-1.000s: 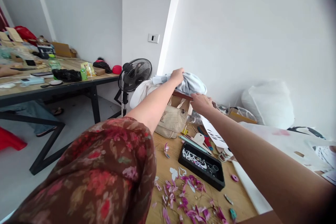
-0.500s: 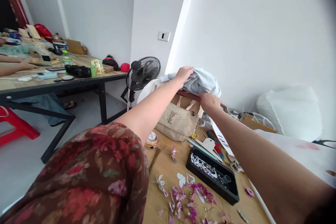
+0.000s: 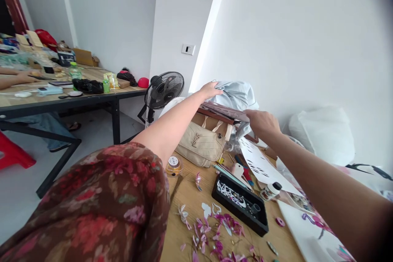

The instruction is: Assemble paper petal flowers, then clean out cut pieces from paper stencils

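Reaching left hand point(image 3: 210, 90): just off the centre of the view toward 1 o'clock, fingers stretched over the edge of a bunched pale blue cloth point(image 3: 238, 95); whether they pinch the fabric, one cannot tell

Right hand point(image 3: 263, 123): out at 3 o'clock, closed in a narrow grip on the near end of a thin patterned panel point(image 3: 229, 111)

Patterned panel: between the two hands, right of centre toward 3 o'clock, slanting over a brown wooden edge point(image 3: 218, 117), the cloth behind it

Beige handbag point(image 3: 201, 144): below centre at 6 o'clock, under the wooden edge, flap toward the camera

Black tray point(image 3: 241, 204): at 5 o'clock on the wooden worktable point(image 3: 179, 221), holding white trimmings and a small cup

Magenta petals point(image 3: 217, 229): scattered near 6 o'clock, next to the tray

White bottle point(image 3: 269, 191): at 4 o'clock, dark-capped and tilted, beside a white sheet with dark marks point(image 3: 260, 166)

Floral sleeve point(image 3: 101, 208): at 8 o'clock, loose around the left arm

Black fan point(image 3: 165, 90): at 10 o'clock, beyond the left forearm

Second table point(image 3: 66, 100): at 9 o'clock, where a co-worker's hand point(image 3: 24, 77) rests near the far edge of the view
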The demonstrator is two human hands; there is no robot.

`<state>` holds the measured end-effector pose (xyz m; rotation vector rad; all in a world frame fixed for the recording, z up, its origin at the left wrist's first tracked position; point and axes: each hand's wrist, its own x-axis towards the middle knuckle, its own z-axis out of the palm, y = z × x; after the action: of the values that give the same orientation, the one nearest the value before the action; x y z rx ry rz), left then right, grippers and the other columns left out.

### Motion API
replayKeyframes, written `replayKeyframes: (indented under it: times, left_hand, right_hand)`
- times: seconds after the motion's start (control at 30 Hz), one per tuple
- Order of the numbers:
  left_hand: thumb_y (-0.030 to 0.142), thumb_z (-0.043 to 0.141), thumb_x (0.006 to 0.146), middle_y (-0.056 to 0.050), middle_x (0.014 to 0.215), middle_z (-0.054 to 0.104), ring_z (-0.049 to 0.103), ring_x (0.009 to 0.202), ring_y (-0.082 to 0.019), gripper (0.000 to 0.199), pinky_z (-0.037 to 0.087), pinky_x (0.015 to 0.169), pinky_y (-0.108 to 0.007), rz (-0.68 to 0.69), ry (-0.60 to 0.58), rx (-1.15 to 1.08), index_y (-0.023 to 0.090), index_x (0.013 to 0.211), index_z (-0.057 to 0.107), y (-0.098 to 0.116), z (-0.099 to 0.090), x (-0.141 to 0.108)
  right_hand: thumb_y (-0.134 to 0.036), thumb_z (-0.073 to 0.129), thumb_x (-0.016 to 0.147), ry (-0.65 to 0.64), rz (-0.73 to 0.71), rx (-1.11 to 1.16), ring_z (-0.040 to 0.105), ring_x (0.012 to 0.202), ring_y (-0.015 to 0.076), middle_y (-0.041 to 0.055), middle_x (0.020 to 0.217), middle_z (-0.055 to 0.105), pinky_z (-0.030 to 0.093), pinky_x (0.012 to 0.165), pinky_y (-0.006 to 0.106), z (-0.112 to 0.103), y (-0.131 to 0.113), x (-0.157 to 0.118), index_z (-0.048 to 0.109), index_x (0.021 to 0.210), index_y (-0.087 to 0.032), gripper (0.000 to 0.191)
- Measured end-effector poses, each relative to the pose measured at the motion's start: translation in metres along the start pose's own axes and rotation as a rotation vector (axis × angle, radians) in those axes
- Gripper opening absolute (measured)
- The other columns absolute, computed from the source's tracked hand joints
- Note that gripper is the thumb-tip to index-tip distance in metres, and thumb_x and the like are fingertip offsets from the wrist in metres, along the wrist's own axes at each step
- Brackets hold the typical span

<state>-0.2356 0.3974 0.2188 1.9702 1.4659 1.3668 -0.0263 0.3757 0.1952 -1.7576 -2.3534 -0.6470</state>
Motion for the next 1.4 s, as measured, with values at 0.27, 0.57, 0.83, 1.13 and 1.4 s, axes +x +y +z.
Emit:
replayKeyframes:
  times: [0.27,0.57,0.83,1.13,1.4]
  left_hand:
    - [0.019,0.054,0.069,-0.011,0.112,0.056,0.050,0.103,-0.023,0.039,0.038,0.086,-0.030,0.017,-0.028,0.235,0.012,0.107,0.055,-0.004,-0.003,0.012]
    - [0.026,0.027,0.088,-0.009,0.089,0.055,0.050,0.087,-0.018,0.030,0.038,0.081,-0.028,0.680,0.057,0.616,0.014,0.095,0.053,0.015,0.018,-0.052]
    - [0.018,0.041,0.080,-0.010,0.106,0.055,0.048,0.102,-0.022,0.030,0.035,0.086,-0.034,0.595,0.009,0.786,0.018,0.107,0.054,-0.009,0.014,-0.054]
    - [0.012,0.038,0.079,-0.007,0.107,0.052,0.048,0.097,-0.018,0.033,0.038,0.082,-0.029,0.625,-0.124,0.776,0.023,0.104,0.057,-0.009,0.015,-0.042]
    - [0.015,0.031,0.084,-0.011,0.101,0.055,0.049,0.096,-0.021,0.028,0.036,0.086,-0.033,0.633,-0.196,0.868,0.015,0.096,0.056,-0.013,0.030,-0.067]
  right_hand:
    - [-0.020,0.032,0.084,-0.063,0.098,0.124,0.058,0.081,0.0266,0.0123,0.094,0.063,0.036,0.055,0.029,0.002,0.011,0.008,0.058,0.110,-0.025,0.037]
    - [-0.025,0.036,0.082,-0.110,0.068,0.150,0.058,0.082,0.0253,0.0092,0.091,0.064,0.036,0.055,0.029,0.004,0.009,0.013,0.064,0.090,-0.023,0.029]
    - [-0.023,0.036,0.081,-0.120,0.037,0.112,0.058,0.080,0.0235,0.0078,0.087,0.063,0.037,0.056,0.028,0.000,0.009,0.011,0.063,0.088,-0.023,0.027]
    - [-0.021,0.043,0.078,-0.125,-0.085,0.077,0.057,0.085,0.0225,0.0068,0.092,0.063,0.040,0.063,0.029,0.011,-0.024,0.009,0.061,0.098,-0.025,0.028]
    - [-0.022,0.038,0.081,-0.070,0.092,0.124,0.057,0.087,0.0259,0.0128,0.097,0.062,0.040,0.062,0.030,-0.001,-0.023,0.025,0.062,0.104,-0.020,0.033]
